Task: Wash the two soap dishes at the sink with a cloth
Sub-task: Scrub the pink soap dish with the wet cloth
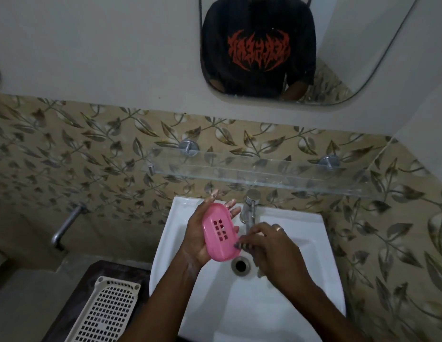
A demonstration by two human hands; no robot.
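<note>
Two bare forearms reach up from the bottom edge over a white sink (301, 243). At the lower left, close by, a cream perforated basket (106, 312) lies on a dark surface beside the sink.

Above the basin, the left hand (200, 235) holds 1 pink soap dish (221, 232). The dish is oval, tilted on end, with a block of small rectangular holes facing the camera. The palm cradles it from behind, and fingertips wrap past its top and right edges. Soap suds cling to the wrist.

Just right of the dish, the right hand (269, 248) is curled, with a ring on 1 finger. Its fingertips pinch a small dark striped cloth (242, 246), which touches the lower right edge of the dish. Most of the cloth is hidden by the fingers.

Below both hands sits the round drain (240, 265). A chrome tap (249, 211) stands at the back of the sink, behind the hands. Higher up, a glass shelf (264, 174) is fixed to leaf-patterned tiles. A mirror (363, 58) above it reflects a black shirt with red lettering.
</note>
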